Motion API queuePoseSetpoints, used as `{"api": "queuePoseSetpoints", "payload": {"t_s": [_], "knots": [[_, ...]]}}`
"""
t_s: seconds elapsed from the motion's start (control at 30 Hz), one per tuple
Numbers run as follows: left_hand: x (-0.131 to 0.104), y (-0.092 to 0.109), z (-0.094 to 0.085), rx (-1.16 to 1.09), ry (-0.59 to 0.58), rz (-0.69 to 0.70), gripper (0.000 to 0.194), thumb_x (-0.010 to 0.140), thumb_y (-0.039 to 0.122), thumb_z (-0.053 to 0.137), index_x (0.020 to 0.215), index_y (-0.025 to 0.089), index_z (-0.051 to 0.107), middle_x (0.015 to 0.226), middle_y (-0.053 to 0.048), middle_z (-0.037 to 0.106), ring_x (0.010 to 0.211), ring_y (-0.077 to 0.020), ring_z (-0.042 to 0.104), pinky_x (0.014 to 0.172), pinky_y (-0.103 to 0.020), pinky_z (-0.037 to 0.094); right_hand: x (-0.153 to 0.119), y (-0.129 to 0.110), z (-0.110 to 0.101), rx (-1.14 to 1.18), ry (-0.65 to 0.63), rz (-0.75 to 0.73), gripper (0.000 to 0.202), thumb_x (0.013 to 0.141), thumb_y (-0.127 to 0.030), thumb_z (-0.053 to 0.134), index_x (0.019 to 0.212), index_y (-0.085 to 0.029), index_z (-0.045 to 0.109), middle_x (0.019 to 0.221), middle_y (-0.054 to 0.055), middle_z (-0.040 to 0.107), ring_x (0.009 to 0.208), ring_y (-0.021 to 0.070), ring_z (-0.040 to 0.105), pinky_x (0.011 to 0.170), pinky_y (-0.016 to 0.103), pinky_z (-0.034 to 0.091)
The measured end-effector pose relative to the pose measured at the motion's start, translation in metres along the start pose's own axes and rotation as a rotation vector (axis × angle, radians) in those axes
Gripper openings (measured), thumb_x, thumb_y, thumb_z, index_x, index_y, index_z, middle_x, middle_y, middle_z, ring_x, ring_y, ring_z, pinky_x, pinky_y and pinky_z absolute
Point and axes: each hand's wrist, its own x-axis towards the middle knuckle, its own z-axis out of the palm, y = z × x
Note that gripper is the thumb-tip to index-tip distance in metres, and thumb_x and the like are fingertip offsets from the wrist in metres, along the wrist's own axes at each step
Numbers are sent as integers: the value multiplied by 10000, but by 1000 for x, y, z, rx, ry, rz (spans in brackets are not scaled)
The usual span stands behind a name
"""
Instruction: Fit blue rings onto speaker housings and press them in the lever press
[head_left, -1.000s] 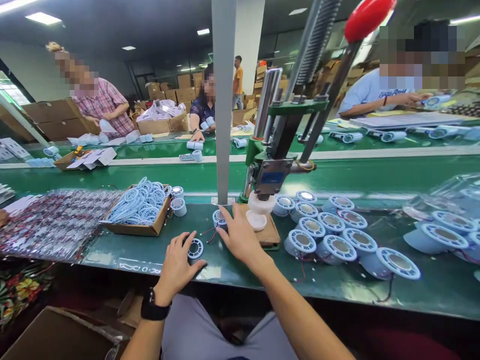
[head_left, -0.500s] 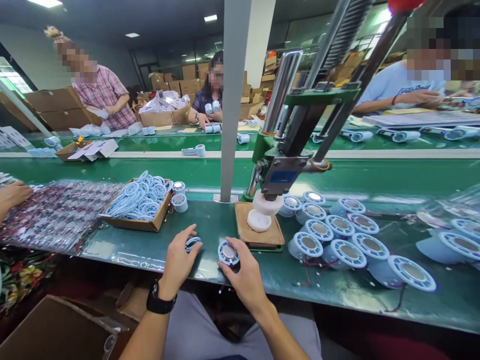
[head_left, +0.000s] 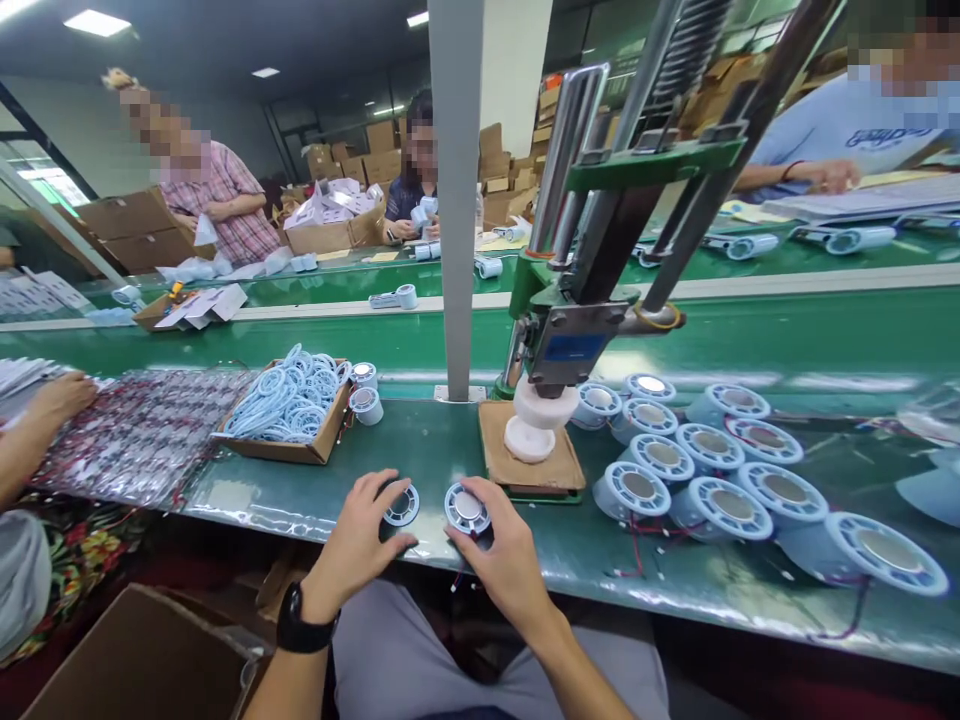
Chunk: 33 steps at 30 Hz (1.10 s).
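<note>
On the green bench, a light-blue ring (head_left: 403, 505) lies flat beside my left hand (head_left: 365, 530), whose thumb and fingers are spread around its left side. My right hand (head_left: 499, 530) grips a round blue part with a silver disc in its middle (head_left: 467, 507), fingers at its top right and thumb at its lower left. A short wire with a small plug hangs below this part. Behind my right hand stands a press with a white round head (head_left: 546, 403) above a white cup (head_left: 529, 440) on a brown board.
A cardboard box of blue rings (head_left: 322, 446) stands at the left, two round parts beside it. Several blue cylinders (head_left: 637, 487) crowd the bench right of the press. A co-worker's hand (head_left: 66, 395) rests by wired parts at far left. A grey post (head_left: 456, 200) rises behind the bench.
The view has shifted a little. My left hand has opened away from the ring, which now lies flat and shows more fully. My right hand keeps its hold on the round part.
</note>
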Motion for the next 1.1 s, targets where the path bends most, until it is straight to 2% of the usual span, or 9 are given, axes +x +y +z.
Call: {"api": "queuePoseSetpoints", "payload": {"t_s": [0.1,0.27,0.33,0.43,0.53,0.7,0.8,0.93,1.1], "knots": [[-2,-3,1,20,34,30,283,966,346,520,1182,235,664,1234,-96,671,1137,-256,602,974,-430,504,0,1,1,-11,-1,-9,427,830,-195,666,1247,-222,577,1234,64,620,1154,198,603,1008,326,511],[24,-6,11,63,123,-185,377,1032,311,329,962,185,677,769,-43,695,708,-172,656,702,-276,512,-1,1,1,-2,-2,10,404,846,-225,642,1247,-209,591,1241,80,619,1165,206,602,1017,343,514],[30,-5,11,107,121,-198,341,1017,300,366,952,176,677,813,-58,693,751,-190,657,735,-299,517,-1,1,0,1,-11,19,409,843,-227,644,1248,-207,593,1244,83,619,1172,210,600,1024,353,513],[26,-5,10,112,143,-165,271,975,294,468,1117,172,663,1080,-110,690,1001,-241,638,904,-391,515,-1,1,-1,12,-27,34,418,835,-223,651,1249,-204,597,1246,84,622,1172,212,604,1031,360,513],[13,-4,11,88,86,-129,400,875,320,650,1260,216,613,1318,-109,616,1218,-301,537,1026,-503,451,-1,1,-2,15,-30,53,434,827,-228,661,1256,-203,598,1255,84,626,1174,216,610,1035,361,515],[15,20,8,-142,144,-270,479,843,254,672,1308,212,569,1250,-94,666,1140,-257,610,1007,-448,491,-4,2,1,-14,13,85,505,815,-267,694,1295,-183,563,1264,88,636,1157,222,633,1005,350,539],[26,49,4,-288,50,-156,685,822,228,681,1454,239,419,1280,-73,651,1131,-224,621,1010,-392,501,-6,3,3,-15,37,95,545,822,-263,669,1339,-168,526,1284,103,627,1152,225,641,1003,348,541],[37,77,6,-262,-81,20,737,789,165,660,1475,242,405,1300,-78,636,1152,-253,592,1012,-429,494,-7,2,3,51,45,124,637,803,-193,617,1418,-176,452,1264,96,641,1104,206,667,973,322,555],[38,82,11,-311,-85,-57,722,759,107,633,1442,240,443,1286,-72,638,1168,-255,580,1035,-443,480,-4,1,4,77,40,146,762,795,-237,670,1493,-189,368,1247,91,652,1087,215,673,935,319,571]]}}
